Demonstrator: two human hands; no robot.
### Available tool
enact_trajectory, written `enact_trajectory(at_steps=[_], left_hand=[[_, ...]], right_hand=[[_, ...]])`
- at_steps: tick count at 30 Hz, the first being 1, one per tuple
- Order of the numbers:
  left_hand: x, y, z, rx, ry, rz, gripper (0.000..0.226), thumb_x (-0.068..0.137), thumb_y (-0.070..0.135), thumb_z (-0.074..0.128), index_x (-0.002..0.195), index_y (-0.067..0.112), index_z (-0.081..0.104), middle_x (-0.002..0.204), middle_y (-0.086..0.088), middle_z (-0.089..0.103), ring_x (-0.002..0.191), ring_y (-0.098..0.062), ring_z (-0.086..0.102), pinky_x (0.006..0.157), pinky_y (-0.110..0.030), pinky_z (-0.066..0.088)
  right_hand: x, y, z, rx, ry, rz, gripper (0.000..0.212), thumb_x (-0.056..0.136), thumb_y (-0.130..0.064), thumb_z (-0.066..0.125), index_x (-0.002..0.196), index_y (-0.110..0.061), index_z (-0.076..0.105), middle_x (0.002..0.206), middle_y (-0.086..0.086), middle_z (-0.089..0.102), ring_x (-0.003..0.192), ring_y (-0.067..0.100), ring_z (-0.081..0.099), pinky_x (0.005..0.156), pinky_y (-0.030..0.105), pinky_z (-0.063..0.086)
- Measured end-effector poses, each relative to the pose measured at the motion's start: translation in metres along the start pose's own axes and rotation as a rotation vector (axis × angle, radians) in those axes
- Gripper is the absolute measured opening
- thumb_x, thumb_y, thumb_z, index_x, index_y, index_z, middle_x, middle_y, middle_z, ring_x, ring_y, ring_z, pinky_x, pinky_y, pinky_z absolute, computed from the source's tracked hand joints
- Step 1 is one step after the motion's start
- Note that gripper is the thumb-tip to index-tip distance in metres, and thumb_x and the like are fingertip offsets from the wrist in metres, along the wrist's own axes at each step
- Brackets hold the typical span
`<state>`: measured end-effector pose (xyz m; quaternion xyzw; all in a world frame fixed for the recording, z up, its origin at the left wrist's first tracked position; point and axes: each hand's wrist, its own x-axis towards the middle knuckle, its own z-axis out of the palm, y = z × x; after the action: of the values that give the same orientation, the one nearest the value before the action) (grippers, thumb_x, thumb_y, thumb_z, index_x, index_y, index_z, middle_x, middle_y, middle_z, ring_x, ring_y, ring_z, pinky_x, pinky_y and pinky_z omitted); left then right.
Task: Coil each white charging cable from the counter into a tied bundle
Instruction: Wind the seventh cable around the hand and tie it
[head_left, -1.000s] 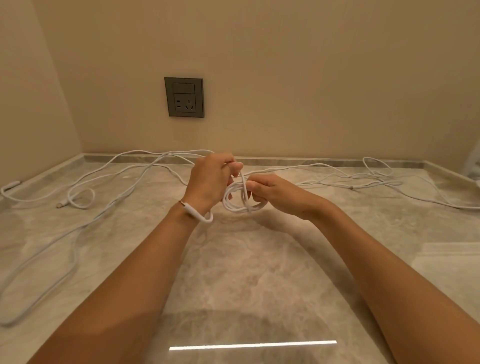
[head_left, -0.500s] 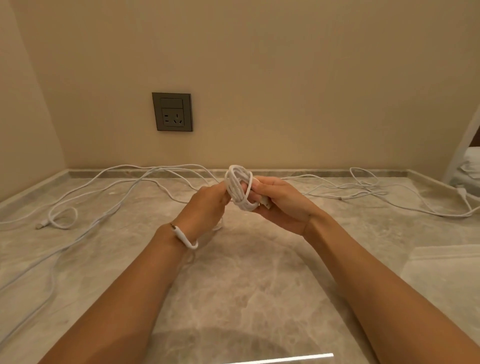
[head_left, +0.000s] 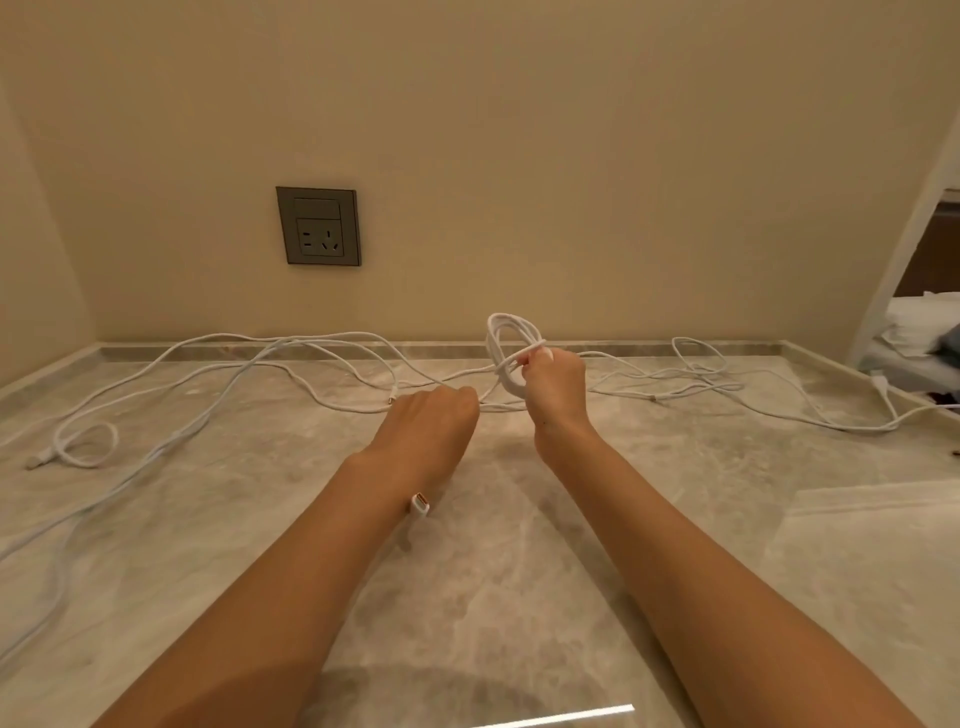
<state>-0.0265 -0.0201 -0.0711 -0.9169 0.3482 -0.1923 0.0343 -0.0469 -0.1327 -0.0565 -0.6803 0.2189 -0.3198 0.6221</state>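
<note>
Warm dim indoor light; soft shadows under arms; bright glare strip bottom centre; wide-angle bending at edges.

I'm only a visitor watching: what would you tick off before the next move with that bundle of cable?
1. Right hand holds the coiled bundle: ok, its fingers pinch it at the wrap.
2. Left hand has the cable tail: ok, its fingers are curled and the connector end sticks out below the wrist.
3. Tie pulled tight: cannot tell, the right hand's fingers hide it.
4. Bundle lifted off the counter: ok.
5. Other cables coiled: not ok, loose cables lie spread across the counter.
</note>
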Motion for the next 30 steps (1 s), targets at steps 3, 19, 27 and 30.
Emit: enact_trajectory(at_steps=[3,19,27,30], left_hand=[[-0.002,0.003,-0.005,0.028,0.06,-0.003,0.013,0.096,0.003,0.038,0.105,0.009,0.046,0.108,-0.011,0.058,0.1,-0.031,0.055,0.066,-0.032,0.027],[-0.008,-0.022,-0.015,-0.084,0.506,0.169,0.034,0.061,0.017,0.084,0.064,0.009,0.051,0.051,-0.005,0.054,0.035,-0.025,0.05,0.037,-0.02,0.026],[-0.007,-0.026,-0.014,-0.128,0.224,0.224,0.016,0.095,0.029,0.046,0.091,0.015,0.052,0.086,0.0,0.06,0.075,-0.023,0.048,0.062,-0.029,0.027],[-0.006,-0.031,-0.008,-0.267,0.102,0.21,0.019,0.092,0.004,0.046,0.083,0.02,0.042,0.07,0.013,0.048,0.072,-0.02,0.043,0.061,-0.029,0.031]], right_hand=[[0.002,0.002,-0.006,-0.248,0.098,-0.136,0.03,0.094,-0.006,0.034,0.092,0.001,0.064,0.082,0.01,0.057,0.08,0.026,0.05,0.062,0.031,0.032],[0.01,0.001,-0.019,-0.921,-0.628,-0.617,0.04,0.096,-0.009,0.039,0.059,-0.023,0.033,0.063,-0.007,0.042,0.069,0.019,0.039,0.066,0.029,0.029],[0.004,-0.003,-0.033,-0.787,-1.031,-0.355,0.026,0.097,-0.015,0.047,0.074,-0.005,0.054,0.061,-0.002,0.041,0.057,0.009,0.033,0.056,0.017,0.03],[0.004,-0.002,-0.038,-0.694,-1.103,-0.279,0.026,0.098,-0.013,0.046,0.079,0.002,0.056,0.068,0.005,0.039,0.066,0.018,0.032,0.062,0.022,0.029]])
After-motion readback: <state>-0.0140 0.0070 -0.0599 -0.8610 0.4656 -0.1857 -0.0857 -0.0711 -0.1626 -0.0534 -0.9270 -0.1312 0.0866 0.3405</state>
